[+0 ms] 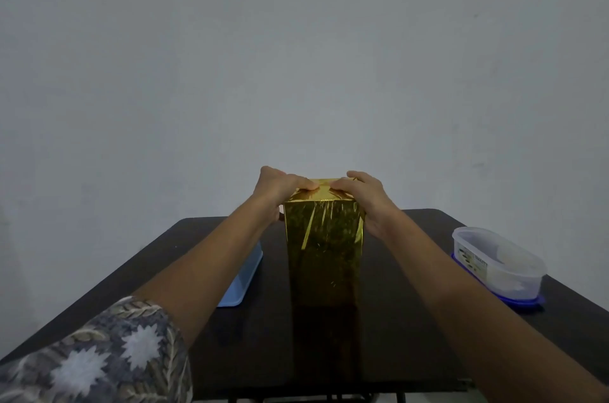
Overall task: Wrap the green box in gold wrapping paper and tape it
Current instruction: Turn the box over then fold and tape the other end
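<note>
A tall box covered in shiny gold wrapping paper (324,247) stands upright in the middle of the dark table (263,336). No green shows; the paper hides the box. My left hand (283,186) grips the top left of the box, thumb pressing the folded paper on the top face. My right hand (362,196) holds the top right the same way, its thumb almost meeting the left thumb at the top's middle. No tape is visible.
A light blue tray (244,277) lies left of the box, partly behind my left forearm. A clear plastic container (497,262) on a blue lid stands at the right edge of the table. A plain grey wall fills the background.
</note>
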A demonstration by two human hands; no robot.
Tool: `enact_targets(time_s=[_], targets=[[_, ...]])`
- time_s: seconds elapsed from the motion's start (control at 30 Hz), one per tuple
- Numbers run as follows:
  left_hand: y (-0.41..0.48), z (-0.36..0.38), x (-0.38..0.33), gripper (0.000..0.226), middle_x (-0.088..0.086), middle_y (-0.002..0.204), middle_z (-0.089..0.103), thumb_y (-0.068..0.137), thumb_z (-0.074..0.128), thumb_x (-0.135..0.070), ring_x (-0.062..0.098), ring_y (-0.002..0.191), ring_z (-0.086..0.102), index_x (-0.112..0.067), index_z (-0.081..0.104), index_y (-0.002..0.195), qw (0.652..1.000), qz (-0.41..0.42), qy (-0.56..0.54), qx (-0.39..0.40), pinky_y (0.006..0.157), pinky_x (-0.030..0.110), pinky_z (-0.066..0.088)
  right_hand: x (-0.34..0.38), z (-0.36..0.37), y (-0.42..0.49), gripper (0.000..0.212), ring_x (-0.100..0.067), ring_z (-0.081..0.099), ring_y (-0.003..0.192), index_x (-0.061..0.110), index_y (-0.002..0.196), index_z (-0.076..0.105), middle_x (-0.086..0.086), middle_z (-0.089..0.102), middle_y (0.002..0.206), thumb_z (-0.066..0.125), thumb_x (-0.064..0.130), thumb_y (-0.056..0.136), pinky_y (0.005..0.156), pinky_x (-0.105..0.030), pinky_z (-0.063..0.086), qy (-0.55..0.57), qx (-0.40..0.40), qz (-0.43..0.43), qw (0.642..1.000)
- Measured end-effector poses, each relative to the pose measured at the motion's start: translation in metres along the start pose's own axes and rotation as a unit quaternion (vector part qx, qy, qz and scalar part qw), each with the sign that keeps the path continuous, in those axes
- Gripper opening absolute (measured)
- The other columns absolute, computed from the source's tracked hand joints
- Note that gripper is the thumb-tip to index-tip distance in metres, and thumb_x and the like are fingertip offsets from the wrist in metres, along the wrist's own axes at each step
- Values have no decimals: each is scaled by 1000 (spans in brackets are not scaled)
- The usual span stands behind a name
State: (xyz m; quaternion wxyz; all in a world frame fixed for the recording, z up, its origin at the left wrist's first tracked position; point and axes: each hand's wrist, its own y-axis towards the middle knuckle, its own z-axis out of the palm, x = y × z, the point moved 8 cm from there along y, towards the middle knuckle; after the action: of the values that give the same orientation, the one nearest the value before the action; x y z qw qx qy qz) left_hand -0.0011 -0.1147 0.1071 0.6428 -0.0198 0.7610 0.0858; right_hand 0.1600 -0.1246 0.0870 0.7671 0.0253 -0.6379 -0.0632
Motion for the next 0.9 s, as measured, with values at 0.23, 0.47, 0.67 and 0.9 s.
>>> enact_targets(time_s=[0.23, 0.47, 0.67, 0.9], targets=[[-11, -4, 3, 48, 5, 95, 55, 68, 82, -30, 17, 92, 58, -10, 51, 99, 999, 49, 7, -1, 57, 25, 36, -4, -4, -9, 17, -22, 62, 71, 6, 94, 59, -12, 62, 87, 69, 8, 81, 54, -27, 55, 7, 2, -5, 1000], [-39, 2, 7, 20, 0, 76, 58, 80, 72, -24, 7, 63, 53, -11, 57, 83, 999, 28, -33, 25, 34, 11, 39, -5, -8, -19, 18, -34, 65, 98, 11, 84, 64, -12, 68, 93, 76, 15, 72, 89, -53, 52, -31, -41, -55, 997], [-43, 0, 9, 31, 2, 83, 64, 76, 76, -29, 12, 72, 61, -10, 64, 97, 998, 13, -52, 18, 56, 23, 48, -4, -12, -28, 22, -28, 66, 95, 10, 93, 65, -11, 69, 98, 75, 16, 74, 83, -39, 54, -35, -55, -83, 994], [-24, -75, 45, 45, 5, 114, 63, 87, 61, -43, 22, 106, 57, -9, 59, 117, 985, 60, 87, -139, 82, 34, 43, -3, -12, -28, 22, -24, 65, 92, 9, 92, 65, -9, 69, 96, 76, 16, 74, 86, -36, 52, -37, -63, -98, 993]])
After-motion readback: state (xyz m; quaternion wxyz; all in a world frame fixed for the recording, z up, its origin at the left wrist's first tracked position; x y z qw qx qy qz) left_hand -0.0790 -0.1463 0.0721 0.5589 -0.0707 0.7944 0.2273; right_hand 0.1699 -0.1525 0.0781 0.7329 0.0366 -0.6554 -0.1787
